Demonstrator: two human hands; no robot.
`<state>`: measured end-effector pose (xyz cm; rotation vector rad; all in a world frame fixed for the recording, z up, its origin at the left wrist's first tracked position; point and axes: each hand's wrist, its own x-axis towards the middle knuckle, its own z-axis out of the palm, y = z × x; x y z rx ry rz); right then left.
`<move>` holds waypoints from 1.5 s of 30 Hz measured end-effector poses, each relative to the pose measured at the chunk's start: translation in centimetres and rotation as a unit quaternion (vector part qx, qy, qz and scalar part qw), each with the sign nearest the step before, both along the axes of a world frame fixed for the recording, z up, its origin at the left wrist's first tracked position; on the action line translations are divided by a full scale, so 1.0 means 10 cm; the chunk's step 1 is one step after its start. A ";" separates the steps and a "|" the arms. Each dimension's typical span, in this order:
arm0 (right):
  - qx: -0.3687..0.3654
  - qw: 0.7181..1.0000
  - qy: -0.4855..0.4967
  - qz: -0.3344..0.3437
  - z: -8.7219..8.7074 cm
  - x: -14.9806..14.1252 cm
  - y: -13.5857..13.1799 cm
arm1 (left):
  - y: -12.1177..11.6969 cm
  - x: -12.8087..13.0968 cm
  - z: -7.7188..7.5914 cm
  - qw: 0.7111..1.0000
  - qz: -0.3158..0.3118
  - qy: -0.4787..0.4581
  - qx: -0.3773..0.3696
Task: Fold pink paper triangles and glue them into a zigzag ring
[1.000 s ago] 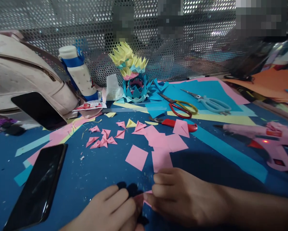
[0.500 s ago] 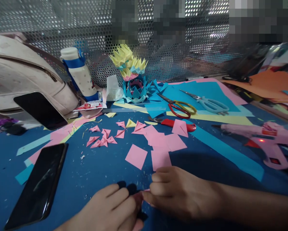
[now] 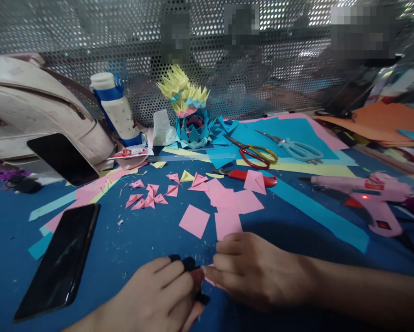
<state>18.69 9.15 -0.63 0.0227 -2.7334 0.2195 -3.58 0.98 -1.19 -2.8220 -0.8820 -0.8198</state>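
Note:
Low in the head view, my left hand (image 3: 161, 293) and my right hand (image 3: 251, 269) meet over the blue table with fingers curled. Between their fingertips a small piece of pink paper (image 3: 211, 279) is pinched, most of it covered by the fingers. Just beyond lie flat pink paper squares (image 3: 195, 221), some overlapping in a loose group. Farther left is a cluster of small folded pink triangles (image 3: 151, 196), near a yellow folded piece (image 3: 187, 176).
A black phone (image 3: 59, 263) lies left of my hands; another phone (image 3: 63, 158) leans against a pale backpack (image 3: 37, 110). Red-handled scissors (image 3: 258, 156), blue-handled scissors (image 3: 302, 150) and a red-handled tool (image 3: 239, 174) lie beyond. A pink glue gun (image 3: 373, 198) is at right, a paper model (image 3: 193, 129) behind.
The view has shifted slightly. My hands stay together at the pink paper, with a little more of it showing beside my right fingers.

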 end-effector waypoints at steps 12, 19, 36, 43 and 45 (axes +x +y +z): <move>-0.069 0.988 0.135 0.017 0.17 0.11 -0.02 | -0.01 0.00 0.01 1.000 -0.009 -0.008 -0.022; -0.034 0.993 0.097 -0.052 0.00 0.11 0.01 | -0.02 -0.01 -0.01 1.000 -0.007 0.000 -0.012; -0.080 0.992 0.100 0.016 -0.04 0.04 0.08 | 0.01 -0.07 -0.04 0.999 0.038 -0.012 0.028; -0.088 0.995 0.045 -0.002 -0.04 0.02 0.08 | 0.02 -0.07 -0.01 0.999 0.031 -0.031 -0.006; -0.089 0.995 0.040 0.002 -0.03 0.03 0.08 | 0.02 -0.08 0.00 0.999 0.019 -0.042 -0.001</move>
